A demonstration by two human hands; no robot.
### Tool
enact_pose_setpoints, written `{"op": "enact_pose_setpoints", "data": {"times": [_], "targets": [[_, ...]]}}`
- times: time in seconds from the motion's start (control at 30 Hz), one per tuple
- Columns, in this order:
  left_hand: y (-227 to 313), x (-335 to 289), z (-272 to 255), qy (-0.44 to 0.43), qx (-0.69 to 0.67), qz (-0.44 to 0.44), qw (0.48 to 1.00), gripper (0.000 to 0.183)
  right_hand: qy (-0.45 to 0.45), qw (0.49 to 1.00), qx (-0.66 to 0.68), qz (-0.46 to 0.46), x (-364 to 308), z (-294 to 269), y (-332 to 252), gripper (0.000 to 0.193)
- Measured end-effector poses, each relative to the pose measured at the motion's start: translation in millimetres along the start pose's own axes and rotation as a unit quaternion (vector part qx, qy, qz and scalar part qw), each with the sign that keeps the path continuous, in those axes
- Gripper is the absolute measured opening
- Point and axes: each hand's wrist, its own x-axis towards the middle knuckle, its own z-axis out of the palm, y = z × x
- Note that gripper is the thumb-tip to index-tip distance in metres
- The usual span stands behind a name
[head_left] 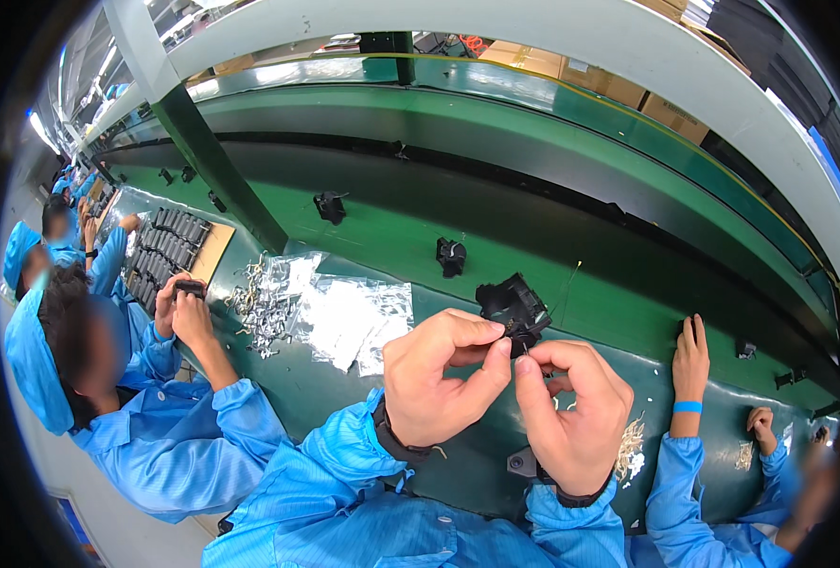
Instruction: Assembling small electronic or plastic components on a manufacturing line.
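Note:
A black molded plastic part (512, 305) with an uneven, hollow outline is held up in front of me over the bench edge. My left hand (446, 371) pinches its lower edge between thumb and forefinger. Close beside it, my right hand (576, 407) has thumb and forefinger pressed together just under the part. Something thin and dark, perhaps a wire end, shows at those fingertips; it is too small to name. On the bench below my hands lies a small dark grey piece (522, 463), partly covered by my right wrist.
Clear plastic bags (358, 317) and a heap of small metal-and-white pieces (264, 308) lie left of my hands. Behind runs a green conveyor (391, 237) carrying black parts (451, 256). Co-workers sit on both sides; one's hand (691, 364) reaches to the belt. A post (221, 170) stands at left.

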Motion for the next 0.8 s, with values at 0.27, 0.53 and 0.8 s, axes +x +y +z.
{"op": "enact_pose_setpoints", "data": {"times": [0.27,0.53,0.8], "targets": [[6,2,-2,-0.054,-0.016,0.018,0.998,0.031,0.046,0.999,-0.027,-0.011,2,2,3,0.012],[12,4,-3,-0.052,0.015,0.023,0.998,0.032,0.05,0.998,-0.038,-0.02,2,2,4,0.012],[15,5,-4,-0.057,0.048,0.045,0.996,0.03,0.056,0.998,-0.039,-0.014,2,2,5,0.011]]}}
